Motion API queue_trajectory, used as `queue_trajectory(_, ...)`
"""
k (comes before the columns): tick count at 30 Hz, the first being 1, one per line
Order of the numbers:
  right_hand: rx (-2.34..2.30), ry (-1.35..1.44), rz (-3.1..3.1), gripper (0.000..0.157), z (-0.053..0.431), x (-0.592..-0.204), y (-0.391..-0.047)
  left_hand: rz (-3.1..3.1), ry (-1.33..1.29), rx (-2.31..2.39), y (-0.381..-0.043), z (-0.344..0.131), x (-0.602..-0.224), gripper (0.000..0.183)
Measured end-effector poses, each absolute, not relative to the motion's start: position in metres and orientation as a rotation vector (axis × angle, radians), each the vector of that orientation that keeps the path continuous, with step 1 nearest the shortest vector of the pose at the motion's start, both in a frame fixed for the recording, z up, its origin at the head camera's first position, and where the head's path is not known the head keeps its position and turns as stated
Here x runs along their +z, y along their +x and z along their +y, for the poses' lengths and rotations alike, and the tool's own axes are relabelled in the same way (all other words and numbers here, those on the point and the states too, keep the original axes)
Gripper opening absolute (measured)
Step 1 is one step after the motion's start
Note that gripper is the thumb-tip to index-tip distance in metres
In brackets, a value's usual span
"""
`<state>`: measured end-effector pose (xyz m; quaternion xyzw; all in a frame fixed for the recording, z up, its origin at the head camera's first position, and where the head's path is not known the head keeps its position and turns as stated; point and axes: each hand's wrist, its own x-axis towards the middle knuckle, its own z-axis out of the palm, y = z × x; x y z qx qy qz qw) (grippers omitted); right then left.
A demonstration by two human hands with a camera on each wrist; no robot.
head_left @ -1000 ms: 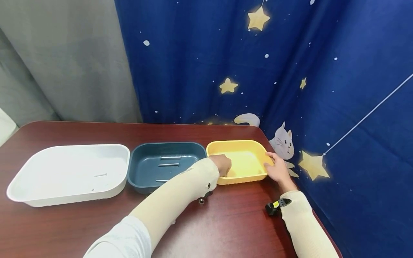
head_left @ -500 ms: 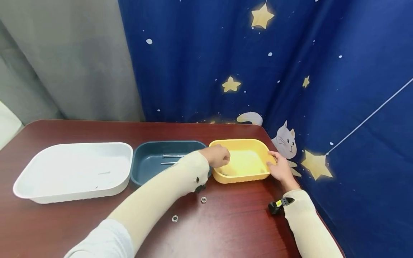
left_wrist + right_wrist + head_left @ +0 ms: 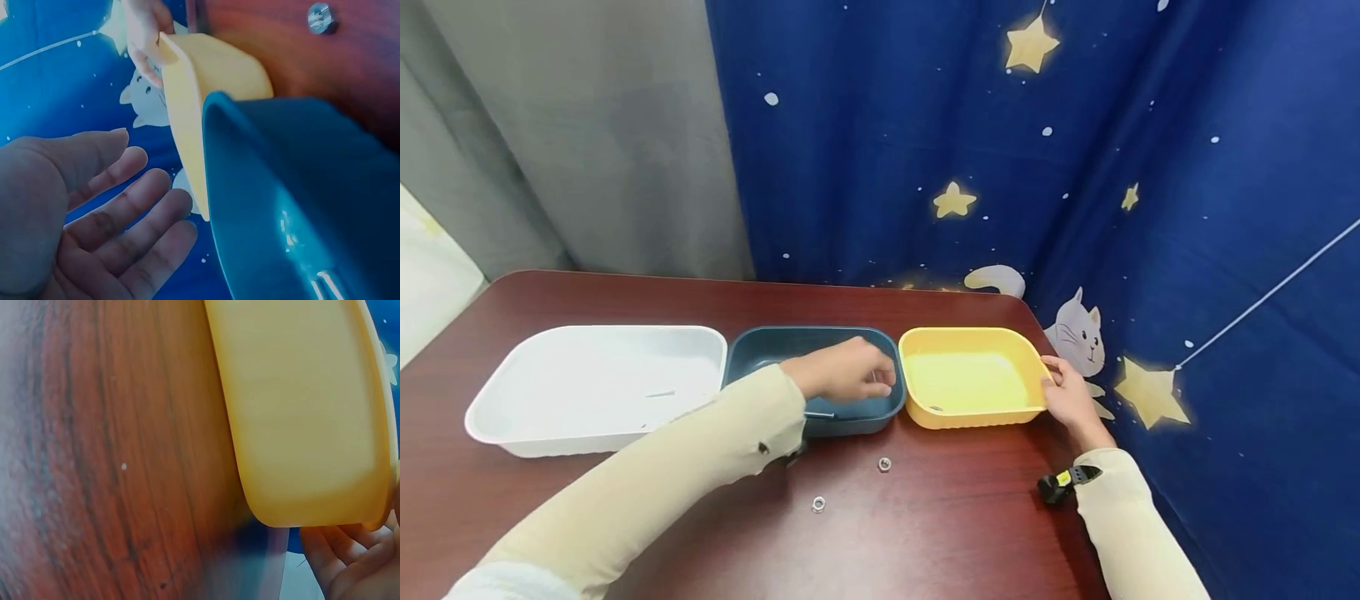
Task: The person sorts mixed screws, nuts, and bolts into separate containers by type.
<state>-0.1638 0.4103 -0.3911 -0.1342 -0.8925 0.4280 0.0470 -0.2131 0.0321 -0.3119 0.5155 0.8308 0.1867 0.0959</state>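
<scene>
My left hand (image 3: 850, 372) hangs over the dark blue bin (image 3: 891, 408), its fingers loosely bent. The left wrist view shows that hand (image 3: 119, 219) with thumb and fingers apart and nothing between them. On the right, my right hand (image 3: 1070, 400) grips the end of the yellow bin (image 3: 973, 417) at its rim. Its fingers (image 3: 325, 550) lie against the end wall in the right wrist view. A small metal piece (image 3: 936, 408) lies inside the yellow bin's near left corner. One bolt (image 3: 820, 415) shows in the blue bin; my left hand and sleeve hide part of its inside.
A white bin (image 3: 550, 442) stands left of the blue one, with a thin screw (image 3: 660, 393) in it. Two metal nuts, a farther nut (image 3: 884, 464) and a nearer nut (image 3: 818, 504), lie on the table (image 3: 970, 517). A curtain (image 3: 865, 125) hangs behind the table.
My left hand has risen out of the yellow bin and moved left over the blue bin, its fingers loosening. My right hand keeps its grip on the yellow bin. The head view has shifted slightly.
</scene>
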Motion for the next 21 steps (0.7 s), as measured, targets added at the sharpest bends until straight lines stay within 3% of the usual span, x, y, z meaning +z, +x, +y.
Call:
queue_trajectory(11,1.236,-0.432,-2.813,0.045,0.411,-0.391,-0.158,2.427,1.636,0.642,-0.159,-0.017,-0.343,0.009)
queue_trajectory(21,1.162,-0.454,-2.817,0.045,0.417,-0.384,-0.161,2.429,1.489,0.445,-0.139,-0.033,-0.364,0.024)
